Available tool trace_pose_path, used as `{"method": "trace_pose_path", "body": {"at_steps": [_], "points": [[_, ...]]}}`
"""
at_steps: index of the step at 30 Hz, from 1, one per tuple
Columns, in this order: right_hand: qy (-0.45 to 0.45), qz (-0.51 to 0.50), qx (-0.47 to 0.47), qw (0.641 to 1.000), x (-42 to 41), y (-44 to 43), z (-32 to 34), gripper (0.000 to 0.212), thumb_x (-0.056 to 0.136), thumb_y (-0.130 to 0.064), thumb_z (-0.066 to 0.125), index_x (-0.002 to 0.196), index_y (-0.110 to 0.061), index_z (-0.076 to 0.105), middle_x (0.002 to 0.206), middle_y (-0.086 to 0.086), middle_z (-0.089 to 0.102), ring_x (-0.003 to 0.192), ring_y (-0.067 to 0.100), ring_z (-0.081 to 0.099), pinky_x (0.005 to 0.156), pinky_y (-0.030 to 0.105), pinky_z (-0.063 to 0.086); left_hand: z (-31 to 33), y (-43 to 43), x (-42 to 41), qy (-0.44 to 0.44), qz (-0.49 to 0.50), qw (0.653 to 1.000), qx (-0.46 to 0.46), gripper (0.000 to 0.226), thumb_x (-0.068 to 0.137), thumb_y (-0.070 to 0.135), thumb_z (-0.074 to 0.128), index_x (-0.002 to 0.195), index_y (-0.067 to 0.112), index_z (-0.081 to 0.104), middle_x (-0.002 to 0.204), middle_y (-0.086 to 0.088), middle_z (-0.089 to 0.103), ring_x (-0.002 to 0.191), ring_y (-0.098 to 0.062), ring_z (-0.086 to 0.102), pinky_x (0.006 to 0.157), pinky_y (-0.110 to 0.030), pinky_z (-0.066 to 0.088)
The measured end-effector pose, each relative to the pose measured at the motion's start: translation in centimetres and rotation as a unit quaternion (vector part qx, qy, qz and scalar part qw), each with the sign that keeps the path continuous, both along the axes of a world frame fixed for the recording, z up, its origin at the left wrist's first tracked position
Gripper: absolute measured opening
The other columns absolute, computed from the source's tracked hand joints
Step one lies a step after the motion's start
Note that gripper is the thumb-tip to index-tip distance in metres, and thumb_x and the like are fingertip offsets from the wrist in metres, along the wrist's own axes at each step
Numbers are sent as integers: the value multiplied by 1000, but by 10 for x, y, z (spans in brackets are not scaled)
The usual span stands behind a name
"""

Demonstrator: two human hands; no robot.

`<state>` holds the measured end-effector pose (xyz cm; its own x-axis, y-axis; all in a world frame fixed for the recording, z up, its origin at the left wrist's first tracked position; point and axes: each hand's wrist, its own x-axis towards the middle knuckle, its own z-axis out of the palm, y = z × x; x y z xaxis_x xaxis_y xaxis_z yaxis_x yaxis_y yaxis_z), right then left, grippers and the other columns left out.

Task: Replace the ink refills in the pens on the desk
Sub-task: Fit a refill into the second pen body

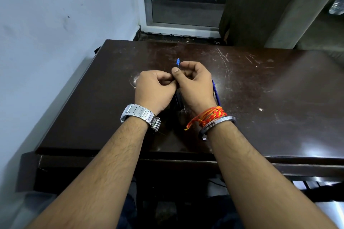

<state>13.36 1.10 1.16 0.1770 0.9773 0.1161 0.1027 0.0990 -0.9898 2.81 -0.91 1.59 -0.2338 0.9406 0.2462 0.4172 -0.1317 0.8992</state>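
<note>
Step, my read: mid-swap on one pen (178, 61). Disassembly or reassembly: can't tell.
- Left hand (154, 89) and right hand (195, 83) both curled, fingertips meeting, pinching pen between them above worktop (260, 98).
- Pen mostly hidden in hands. Only blue tip shows past right fingers.
- Tip points away from person, toward far edge. Long axis roughly near-far.
- Second pen (216, 92) lies on worktop beside right wrist, same near-far run.
- Next move likely needs twist or pull straight along axis, no bending.
</note>
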Motion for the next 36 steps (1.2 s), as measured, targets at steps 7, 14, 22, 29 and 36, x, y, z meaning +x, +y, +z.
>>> {"method": "trace_pose_path", "body": {"at_steps": [7, 14, 22, 29, 36], "points": [[16, 6, -6, 1000, -3, 2, 0, 12, 84, -33, 69, 93, -31, 61, 95, 4, 74, 94, 25, 72, 91, 52, 57, 1, 0, -1, -5, -2, 1000, -2, 8, 73, 17, 75, 79, 18, 79, 66, 12, 72, 63, -3, 69, 59, -24, 57], [32, 14, -8, 999, -2, 4, -3, 14, 82, -21, 63, 91, -31, 60, 90, 4, 76, 94, 26, 73, 93, 53, 56, 0, 0, 1, -23, -1, 1000, -14, 7, 75, 14, 78, 81, 17, 79, 72, 6, 74, 70, -10, 73, 70, -37, 62], [2, -2, 2, 1000, -4, 2, -5, 18, 84, -26, 73, 91, -32, 58, 90, 2, 72, 91, 25, 72, 89, 51, 57, 1, 0, 0, -17, 2, 1000, -5, 7, 73, 17, 73, 74, 21, 78, 65, 9, 72, 64, -7, 70, 61, -27, 57], [22, 5, -5, 1000, -4, 3, -3, 9, 86, -31, 65, 93, -31, 59, 95, 4, 74, 95, 25, 72, 91, 52, 57, 1, 0, 0, -12, 2, 1000, -5, 5, 74, 16, 78, 77, 19, 79, 65, 14, 71, 62, 1, 68, 58, -18, 54], [18, 5, 1, 1000, -2, 4, -5, 17, 88, -18, 66, 92, -32, 57, 88, 3, 75, 88, 22, 73, 90, 50, 58, 2, 0, 0, -14, 9, 1000, -10, 4, 75, 18, 79, 78, 20, 79, 67, 12, 72, 64, -2, 70, 61, -23, 57]]}}
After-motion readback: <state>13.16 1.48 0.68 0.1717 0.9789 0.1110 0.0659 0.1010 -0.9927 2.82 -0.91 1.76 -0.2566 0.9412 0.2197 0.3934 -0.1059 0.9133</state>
